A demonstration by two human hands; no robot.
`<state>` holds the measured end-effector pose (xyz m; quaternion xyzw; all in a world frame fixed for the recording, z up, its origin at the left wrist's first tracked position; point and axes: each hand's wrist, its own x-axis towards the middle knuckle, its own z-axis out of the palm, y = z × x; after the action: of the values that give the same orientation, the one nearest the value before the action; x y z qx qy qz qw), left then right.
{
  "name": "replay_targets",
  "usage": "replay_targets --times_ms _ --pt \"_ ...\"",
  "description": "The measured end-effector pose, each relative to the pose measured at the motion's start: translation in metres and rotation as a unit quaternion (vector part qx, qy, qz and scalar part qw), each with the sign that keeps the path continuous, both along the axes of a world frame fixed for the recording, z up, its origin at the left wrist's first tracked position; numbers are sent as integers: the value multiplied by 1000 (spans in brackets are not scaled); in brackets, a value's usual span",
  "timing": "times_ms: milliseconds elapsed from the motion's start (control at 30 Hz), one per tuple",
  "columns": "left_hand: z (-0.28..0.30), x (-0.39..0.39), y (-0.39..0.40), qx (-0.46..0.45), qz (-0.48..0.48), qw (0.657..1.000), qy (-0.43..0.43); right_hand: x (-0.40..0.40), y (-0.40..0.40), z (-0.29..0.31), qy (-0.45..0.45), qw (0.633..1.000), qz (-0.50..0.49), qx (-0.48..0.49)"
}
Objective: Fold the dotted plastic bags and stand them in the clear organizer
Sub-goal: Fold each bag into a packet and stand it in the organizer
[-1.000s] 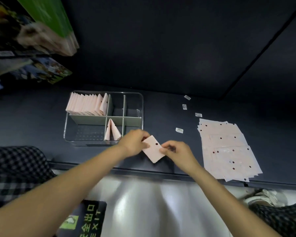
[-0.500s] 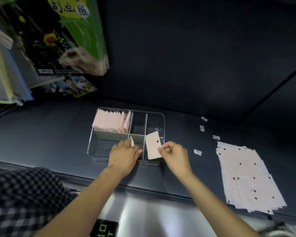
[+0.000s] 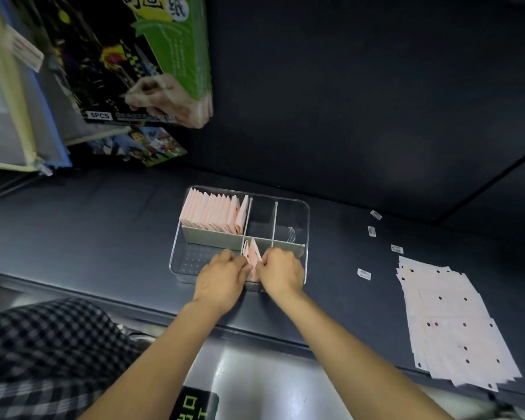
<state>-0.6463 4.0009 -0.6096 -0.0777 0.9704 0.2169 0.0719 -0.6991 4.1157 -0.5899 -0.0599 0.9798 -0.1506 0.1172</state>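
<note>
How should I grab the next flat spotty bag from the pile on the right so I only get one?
Pinch a corner of the top sheet of the pile of flat dotted bags, probably a left corner nearest the clear organizer. Come from above with a thumb and finger: the sheets lie flat and fanned, so corners stick out, and lifting one peels it free.

Pale pink bags (image 3: 455,322) with dark dots; clear organizer (image 3: 303,213).

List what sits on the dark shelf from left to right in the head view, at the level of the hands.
Clear organizer → left hand → folded bags between the hands → right hand → small white label → stack of flat dotted bags.
</note>
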Motion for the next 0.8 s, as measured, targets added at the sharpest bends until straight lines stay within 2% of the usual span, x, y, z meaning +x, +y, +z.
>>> replay_targets --times_ms 167,267,400,500,600,700,800 --pt "0 2 -2 56 16 998 33 8 -12 -11 -16 1000 -8 -10" --pt "-1 4 0 47 -2 998 30 13 -8 -14 -22 999 11 -33" --pt "-3 3 0 7 2 1000 8 19 13 -8 -22 985 70 -154" --pt "-2 1 3 -48 0 998 32 24 58 -5 31 972 68 -224" --pt "9 -3 22 -90 -19 988 125 23 140 -13 82 980 24 -179" --pt "22 -10 52 -86 -116 965 221 22 236 -23 89 990 -68 -91" --pt "22 -8 87 -71 -261 940 209 29 314 -33 48 988 -148 -13"
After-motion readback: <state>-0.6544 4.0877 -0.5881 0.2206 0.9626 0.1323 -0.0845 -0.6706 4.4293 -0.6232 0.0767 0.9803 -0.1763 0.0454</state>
